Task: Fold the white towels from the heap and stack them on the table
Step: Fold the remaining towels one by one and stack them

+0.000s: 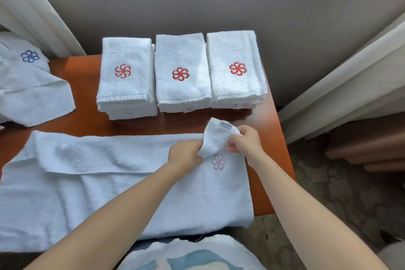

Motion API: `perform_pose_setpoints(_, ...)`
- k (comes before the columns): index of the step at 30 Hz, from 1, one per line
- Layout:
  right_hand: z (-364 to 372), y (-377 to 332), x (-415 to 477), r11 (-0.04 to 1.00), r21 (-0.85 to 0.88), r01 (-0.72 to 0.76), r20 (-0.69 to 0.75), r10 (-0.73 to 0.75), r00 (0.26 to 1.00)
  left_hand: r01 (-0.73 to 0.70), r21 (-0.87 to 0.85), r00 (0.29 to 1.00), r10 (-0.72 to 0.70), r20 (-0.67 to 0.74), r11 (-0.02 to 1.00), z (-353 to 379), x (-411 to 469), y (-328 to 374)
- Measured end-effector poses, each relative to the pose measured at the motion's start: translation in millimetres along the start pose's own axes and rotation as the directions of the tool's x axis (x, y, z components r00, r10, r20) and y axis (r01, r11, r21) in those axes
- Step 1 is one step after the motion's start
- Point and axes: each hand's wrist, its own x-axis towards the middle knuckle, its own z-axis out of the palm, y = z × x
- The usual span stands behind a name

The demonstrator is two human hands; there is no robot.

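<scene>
Both left hand and right hand pinch the towel corner, its label illegible.

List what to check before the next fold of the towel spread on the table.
1. Left hand grips the towel corner: ok.
2. Right hand pinches the same corner: ok.
3. Spread towel lies smooth: not ok, it is creased toward its left end.
4. Towel sits fully on the table: not ok, its near edge hangs past the table's edge.
5. Three folded stacks stand tidy, emblems up, ready for another towel: ok.
</scene>
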Motion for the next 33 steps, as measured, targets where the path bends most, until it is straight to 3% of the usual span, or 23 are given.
perform_pose_setpoints(4,-14.7,-16.6,7.8,0.957,-0.098,0.275,-0.057,-0.281,0.958,-0.021,-0.020,0.987,0.018,-0.157,1.000,-17.5,22.5,13.1)
perform_pose_setpoints(7,-27.8,-26.4,19.6,0.932,-0.096,0.350,-0.076,-0.358,0.931,-0.049,0.019,0.981,0.052,-0.187,0.999,-26.1,33.2,19.7)
perform_pose_setpoints(10,-39.7,-21.4,22.1,0.935,-0.116,0.335,-0.112,-0.348,0.931,-0.106,0.062,0.976,0.115,-0.183,0.992,-21.2,30.5,19.4)
perform_pose_setpoints(14,-40.5,-2.2,14.5,0.975,-0.045,0.217,-0.216,-0.222,0.951,-0.186,0.077,0.960,0.198,-0.200,0.980,-10.9,23.5,18.5)
perform_pose_setpoints(19,-26.3,11.1,5.8,0.992,0.042,0.119,-0.214,-0.107,0.971,-0.404,0.013,0.870,0.389,-0.304,0.915,-12.3,14.3,26.5)
perform_pose_setpoints(23,-25.3,22.6,4.0,0.998,-0.003,0.065,-0.163,-0.065,0.984,-0.388,-0.014,0.909,0.380,-0.171,0.922,-3.7,6.5,28.0)
perform_pose_setpoints(28,-31.5,20.9,5.9,0.985,-0.141,0.095,-0.194,-0.122,0.973,-0.409,-0.135,0.912,0.398,-0.102,0.903,-0.8,-6.7,26.6)
perform_pose_setpoints(32,-37.9,17.9,2.6,0.943,-0.310,0.122,-0.207,-0.192,0.959,-0.344,-0.135,0.899,0.368,0.239,0.929,-1.4,-8.1,28.3)
perform_pose_setpoints(33,-38.9,19.3,0.8,0.933,-0.335,0.132,-0.208,-0.210,0.955,-0.325,-0.136,0.898,0.351,0.264,0.936,-0.8,-7.0,28.8)
